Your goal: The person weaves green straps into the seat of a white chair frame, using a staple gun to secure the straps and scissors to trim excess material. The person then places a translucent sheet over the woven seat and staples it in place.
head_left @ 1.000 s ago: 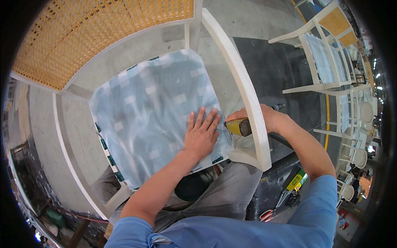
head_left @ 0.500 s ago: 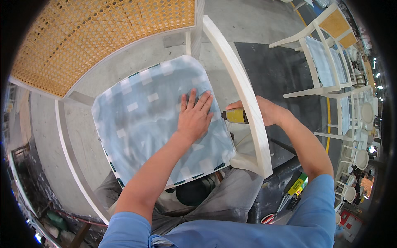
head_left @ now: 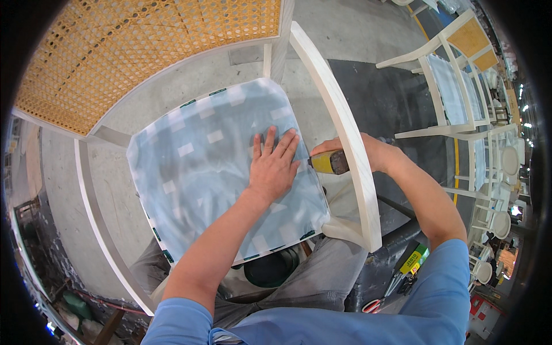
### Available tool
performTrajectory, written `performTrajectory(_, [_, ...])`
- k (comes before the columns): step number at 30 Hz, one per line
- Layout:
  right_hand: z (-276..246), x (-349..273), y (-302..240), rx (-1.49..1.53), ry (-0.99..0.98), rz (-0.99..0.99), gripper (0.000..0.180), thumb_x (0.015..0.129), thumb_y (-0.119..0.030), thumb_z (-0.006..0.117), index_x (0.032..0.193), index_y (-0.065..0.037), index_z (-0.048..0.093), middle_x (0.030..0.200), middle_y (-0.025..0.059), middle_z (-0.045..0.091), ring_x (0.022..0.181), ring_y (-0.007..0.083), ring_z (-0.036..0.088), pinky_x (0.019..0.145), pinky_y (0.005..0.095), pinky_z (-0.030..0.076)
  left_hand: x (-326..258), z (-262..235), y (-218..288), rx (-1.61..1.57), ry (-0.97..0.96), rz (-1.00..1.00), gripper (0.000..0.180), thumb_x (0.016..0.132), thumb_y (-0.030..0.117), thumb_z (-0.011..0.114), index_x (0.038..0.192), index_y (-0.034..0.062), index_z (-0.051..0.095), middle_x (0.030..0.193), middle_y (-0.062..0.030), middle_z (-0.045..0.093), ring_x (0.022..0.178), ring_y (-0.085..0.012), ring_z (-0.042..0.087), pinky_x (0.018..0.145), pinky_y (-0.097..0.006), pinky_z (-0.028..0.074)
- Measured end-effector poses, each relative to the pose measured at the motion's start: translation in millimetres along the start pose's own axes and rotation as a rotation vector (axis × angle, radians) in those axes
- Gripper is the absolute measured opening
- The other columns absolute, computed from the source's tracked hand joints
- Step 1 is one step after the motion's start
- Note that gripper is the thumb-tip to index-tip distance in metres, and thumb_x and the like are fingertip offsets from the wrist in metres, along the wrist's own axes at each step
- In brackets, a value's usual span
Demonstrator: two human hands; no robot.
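A chair seat (head_left: 213, 172) wrapped in pale blue, white-patched covering lies between the chair's wooden arms. My left hand (head_left: 273, 167) rests flat on its right half, fingers spread, holding nothing. Beyond the seat's right edge, my right hand (head_left: 376, 154) grips a yellow and dark power tool (head_left: 326, 163) with a narrow tip. That tip meets, or nearly meets, the seat's side. The right chair arm (head_left: 339, 115) crosses in front of part of my right hand and the tool's rear. Dark green strips (head_left: 307, 234) show along the seat's rim.
The chair's cane back (head_left: 149, 52) fills the upper left. Its left arm (head_left: 103, 224) runs down that side. By my right elbow, scissors (head_left: 372, 306) and a green-yellow box (head_left: 414, 260) lie on a dark surface. Other pale chairs (head_left: 454, 86) stand at the right.
The tool has tilted, and its tip now sits closer against the seat's right side. The chair has shifted slightly right, my left hand with it, still flat on the covering.
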State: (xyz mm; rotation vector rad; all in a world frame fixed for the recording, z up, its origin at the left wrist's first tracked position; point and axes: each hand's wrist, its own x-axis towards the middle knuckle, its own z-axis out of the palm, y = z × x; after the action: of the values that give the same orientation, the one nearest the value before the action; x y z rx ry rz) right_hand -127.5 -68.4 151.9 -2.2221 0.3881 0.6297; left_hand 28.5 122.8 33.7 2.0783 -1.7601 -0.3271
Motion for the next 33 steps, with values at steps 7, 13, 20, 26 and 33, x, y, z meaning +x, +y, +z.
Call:
performTrajectory(7, [-8, 2, 4, 0.026, 0.067, -0.06, 0.078, 0.071, 0.001, 0.078, 0.142, -0.026, 0.058, 0.123, 0.0127, 0.07, 0.11, 0.034, 0.067, 0.102, 0.0417, 0.052, 17, -5, -11, 0.012, 0.064, -0.035, 0.053, 0.098, 0.028, 0.058, 0.148, 0.0143, 0.05, 0.158, -0.0004, 0.039, 0.15, -0.0379, 0.026, 0.121, -0.061, 0.018])
performTrajectory(13, [-23, 15, 6, 0.014, 0.124, -0.106, 0.073, 0.075, -0.001, 0.075, 0.142, -0.025, 0.059, 0.121, 0.0132, 0.071, 0.107, 0.0329, 0.068, 0.102, 0.0398, 0.052, 21, -7, -20, 0.055, 0.054, -0.012, 0.051, 0.1, 0.03, 0.055, 0.148, 0.0164, 0.05, 0.158, 0.003, 0.04, 0.149, -0.0377, 0.027, 0.122, -0.061, 0.015])
performTrajectory(20, [-36, 36, 0, 0.01, 0.073, -0.054, 0.074, 0.074, 0.0, 0.076, 0.141, -0.026, 0.059, 0.123, 0.0124, 0.068, 0.108, 0.0322, 0.066, 0.101, 0.0397, 0.053, 20, -5, -23, 0.054, 0.057, -0.018, 0.052, 0.099, 0.032, 0.055, 0.149, 0.0177, 0.05, 0.158, 0.0033, 0.039, 0.149, -0.0373, 0.028, 0.122, -0.061, 0.015])
performTrajectory(26, [-37, 43, 2, 0.026, 0.032, 0.013, 0.08, 0.071, 0.001, 0.077, 0.142, -0.032, 0.057, 0.124, 0.0117, 0.064, 0.114, 0.0317, 0.062, 0.102, 0.0411, 0.051, 22, -6, -20, 0.046, 0.057, -0.017, 0.052, 0.098, 0.033, 0.057, 0.148, 0.0178, 0.051, 0.158, 0.0028, 0.041, 0.149, -0.038, 0.029, 0.122, -0.061, 0.016])
performTrajectory(33, [-41, 45, 0, 0.2, 0.013, 0.128, 0.081, 0.068, 0.005, 0.076, 0.141, -0.027, 0.059, 0.129, 0.0084, 0.066, 0.113, 0.0274, 0.063, 0.104, 0.039, 0.05, 29, -6, -25, -0.027, 0.075, -0.037, 0.051, 0.098, 0.028, 0.056, 0.147, 0.0165, 0.051, 0.157, 0.0004, 0.043, 0.147, -0.0403, 0.031, 0.121, -0.061, 0.018])
